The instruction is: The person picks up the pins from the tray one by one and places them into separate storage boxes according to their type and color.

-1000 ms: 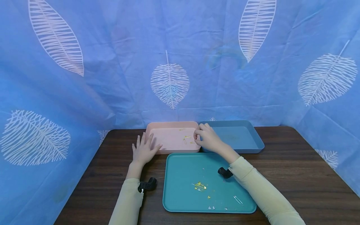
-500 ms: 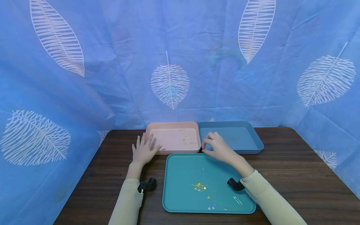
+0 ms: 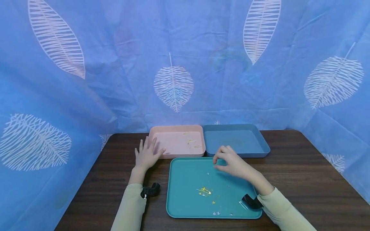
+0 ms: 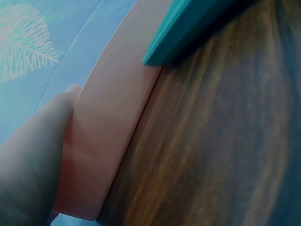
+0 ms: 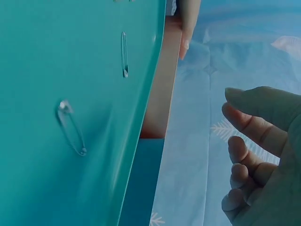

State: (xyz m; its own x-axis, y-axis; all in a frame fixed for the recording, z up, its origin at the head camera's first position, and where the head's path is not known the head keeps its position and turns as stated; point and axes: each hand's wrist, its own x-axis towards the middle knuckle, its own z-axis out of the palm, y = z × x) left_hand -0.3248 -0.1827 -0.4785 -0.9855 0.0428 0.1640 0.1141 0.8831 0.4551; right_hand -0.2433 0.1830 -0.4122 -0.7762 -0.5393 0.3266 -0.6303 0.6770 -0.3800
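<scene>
My left hand [image 3: 145,158] lies with spread fingers on the left end of the pink tray [image 3: 170,142]. In the left wrist view the thumb [image 4: 44,129] rests against that tray's outer wall. My right hand [image 3: 234,163] hovers over the far right edge of the teal tray [image 3: 185,173], fingers loosely bent, a gap between thumb and forefinger and nothing held. Yellow and silver safety pins [image 3: 204,192] lie piled on the teal tray. Two silver safety pins show apart in the right wrist view, one safety pin [image 5: 73,129] nearer the camera. Several yellow safety pins [image 3: 191,141] lie in the pink tray.
A blue tray [image 3: 238,141] stands right of the pink one, both behind the teal tray on a dark wooden table [image 3: 297,173]. Small clear and yellow bits [image 3: 216,213] lie near the teal tray's front edge. A blue leaf-patterned cloth [image 3: 127,80] hangs behind.
My right hand has moved right and toward me, from the pink tray's right edge past the blue tray's corner to above the teal tray. Its thumb and forefinger have parted. My left hand stays put.
</scene>
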